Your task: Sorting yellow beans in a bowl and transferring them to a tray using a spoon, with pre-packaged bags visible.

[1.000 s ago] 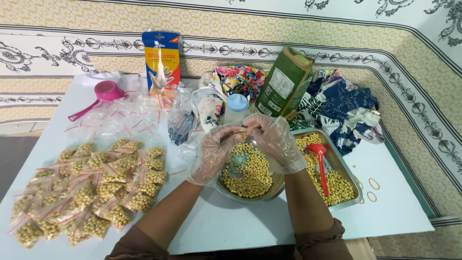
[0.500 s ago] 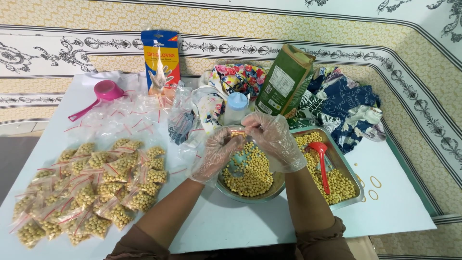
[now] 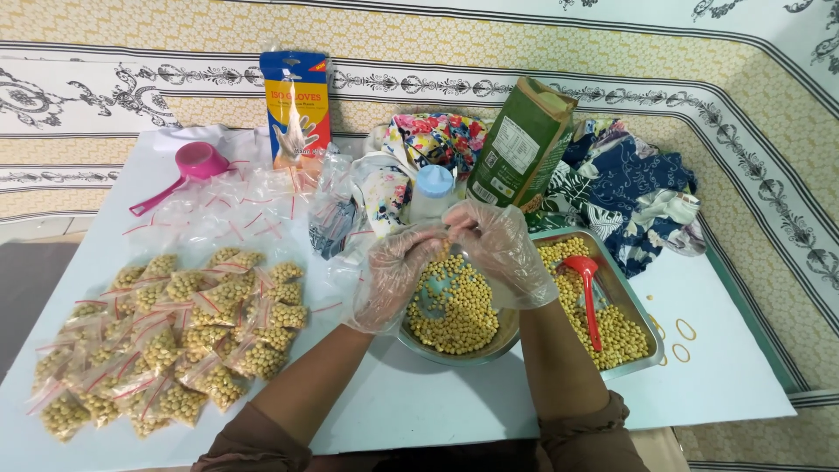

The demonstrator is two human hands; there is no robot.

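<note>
Now both gloved hands, left hand (image 3: 393,275) and right hand (image 3: 500,249), pinch a small bag (image 3: 447,238) between fingers above the bowl (image 3: 502,336); keep it there so spilled beans (image 3: 454,306) drop in.

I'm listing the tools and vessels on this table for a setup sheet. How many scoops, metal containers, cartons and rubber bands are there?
Scoops: 2, the pink scoop and the red scoop
Metal containers: 2, the round bowl and the rectangular tray
Cartons: 1, the green carton
Rubber bands: 3, by the tray
Total: 8
</note>
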